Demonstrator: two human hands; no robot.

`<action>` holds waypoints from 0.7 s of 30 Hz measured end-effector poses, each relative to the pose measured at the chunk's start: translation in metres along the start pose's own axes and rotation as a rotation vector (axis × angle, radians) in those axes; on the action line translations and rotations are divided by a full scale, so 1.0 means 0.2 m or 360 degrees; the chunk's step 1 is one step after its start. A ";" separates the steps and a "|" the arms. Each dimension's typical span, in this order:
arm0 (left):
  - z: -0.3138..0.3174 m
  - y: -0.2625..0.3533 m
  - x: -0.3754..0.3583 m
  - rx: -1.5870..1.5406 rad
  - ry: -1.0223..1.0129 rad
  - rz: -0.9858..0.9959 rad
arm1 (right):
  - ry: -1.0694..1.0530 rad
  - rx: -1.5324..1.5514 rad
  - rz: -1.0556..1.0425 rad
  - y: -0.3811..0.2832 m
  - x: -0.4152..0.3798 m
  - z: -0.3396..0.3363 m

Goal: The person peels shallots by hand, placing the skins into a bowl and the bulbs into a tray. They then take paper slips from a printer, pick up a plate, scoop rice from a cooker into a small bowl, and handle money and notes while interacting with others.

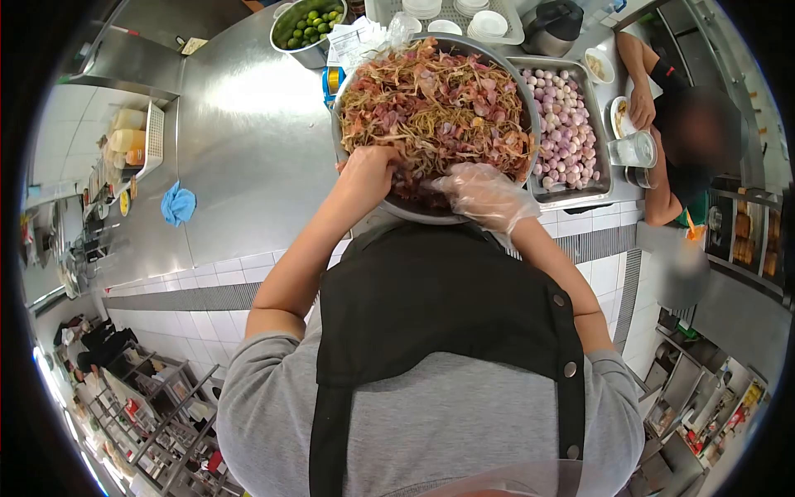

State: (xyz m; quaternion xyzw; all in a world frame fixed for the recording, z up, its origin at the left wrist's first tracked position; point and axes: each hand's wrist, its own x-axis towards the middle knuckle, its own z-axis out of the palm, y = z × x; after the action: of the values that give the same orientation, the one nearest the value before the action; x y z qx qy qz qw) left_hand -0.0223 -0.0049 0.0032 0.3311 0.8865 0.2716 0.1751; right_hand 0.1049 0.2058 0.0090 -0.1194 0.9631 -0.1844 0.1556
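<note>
Round metal bowl of dry skins, two hands in it

Clock positions are read from the bowl's centre, with twelve pointing away from the wearer.

1. Large round grey metal bowl [535,112], on the brushed stainless-steel bench [240,149], directly before the wearer; heaped with papery reddish skins and straw-coloured stringy roots [464,99].
2. Left hand [370,174], bare, eight o'clock: fingers bent down into the heap, tips hidden; grasping or released, cannot tell.
3. Right hand [489,199], in a loose clear plastic glove, five o'clock: fingers curled over the contents at the near side; grip blurred by the glove, cannot tell.
4. Rectangular stainless-steel tray [571,196], three o'clock, just beside the bowl; holds many small round purple-and-white bulbs [571,132].
5. Round metal pot [310,56] of green limes [312,27], ten o'clock.
6. White rectangular plastic basket [515,25] with stacked white dishes [489,23], between twelve and one.
7. Crumpled light-blue cloth [177,204], between eight and nine, well apart.
8. Second person in a dark top [694,178], three o'clock, beyond the tray; one hand near a white plate.
</note>
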 end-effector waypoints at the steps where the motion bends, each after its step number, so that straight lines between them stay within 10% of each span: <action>1: -0.03 0.02 -0.01 0.0001 0.0005 0.0003 | -0.0033 0.0001 0.0065 -0.03 0.01 -0.01; 4: -0.14 0.06 -0.03 -0.0452 -0.0319 -0.0145 | 0.0276 0.0047 -0.0069 -0.01 0.05 0.09; 9: -0.31 0.23 -0.05 -0.0640 0.0366 0.0079 | 0.0514 0.0003 -0.0140 0.01 0.10 0.11; 12: -0.47 0.35 -0.07 -0.0696 0.0674 0.0635 | 0.0093 0.0052 -0.0016 -0.07 0.09 -0.13; 17: -0.76 0.68 -0.16 -0.1285 0.0786 0.1875 | 0.0300 0.0140 -0.0279 -0.04 0.04 -0.20; 21: -0.68 0.96 -0.31 -0.1898 0.1160 0.2179 | 0.0080 0.0567 -0.0257 -0.08 0.01 -0.34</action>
State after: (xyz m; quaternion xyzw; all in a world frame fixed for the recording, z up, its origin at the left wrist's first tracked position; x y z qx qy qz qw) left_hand 0.0491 0.0249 0.2339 0.5271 0.2196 0.8039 -0.1664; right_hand 0.0818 0.2129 0.0752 -0.1623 0.9061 -0.3667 0.1349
